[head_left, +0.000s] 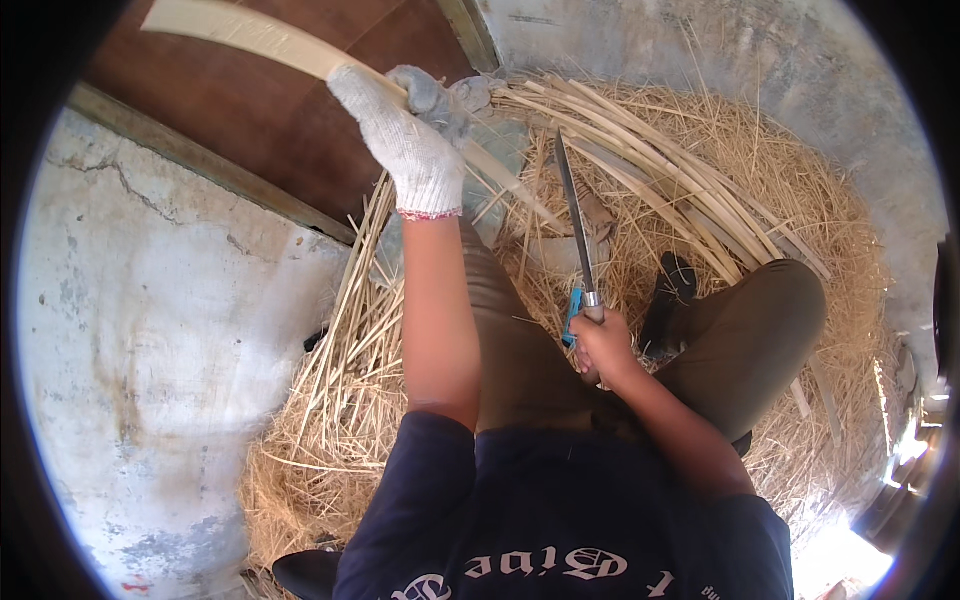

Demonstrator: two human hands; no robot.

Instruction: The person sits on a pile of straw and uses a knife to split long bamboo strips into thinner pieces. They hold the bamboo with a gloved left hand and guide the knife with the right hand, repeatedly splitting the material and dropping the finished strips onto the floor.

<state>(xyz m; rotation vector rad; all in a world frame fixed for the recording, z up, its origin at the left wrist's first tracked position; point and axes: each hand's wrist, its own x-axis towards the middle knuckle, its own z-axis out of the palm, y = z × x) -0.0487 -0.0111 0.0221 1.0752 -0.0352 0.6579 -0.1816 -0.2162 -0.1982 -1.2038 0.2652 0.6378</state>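
Pale, stained walls stood at both sides of the frame, with a crack at the upper left, and a reddish-brown panel filled the space between them near the top. Below, we saw that the floor was covered with a thick layer of dry, straw-coloured shavings. Strong light came in at the lower right corner.

We had a white work glove with a red edge on the left hand, in the upper left part of the frame. Its fingers were closed around a long, flat, pale strip, which looked like bamboo. This strip went from the upper left corner, through the glove, down toward the centre, where its lower end was near the blade of the knife. We could not tell if the two were touching.

Our right hand was bare, a little to the right of the centre. It was folded firmly on the handle of a long knife, whose narrow blade pointed upward in the frame. A small blue object was just beside the handle, partly hidden by the hand.

More long strips were lying together at the upper right, and thinner sticks were gathered left of our gloved forearm. Our legs, in dark trousers, were spread, the right knee bent outward.
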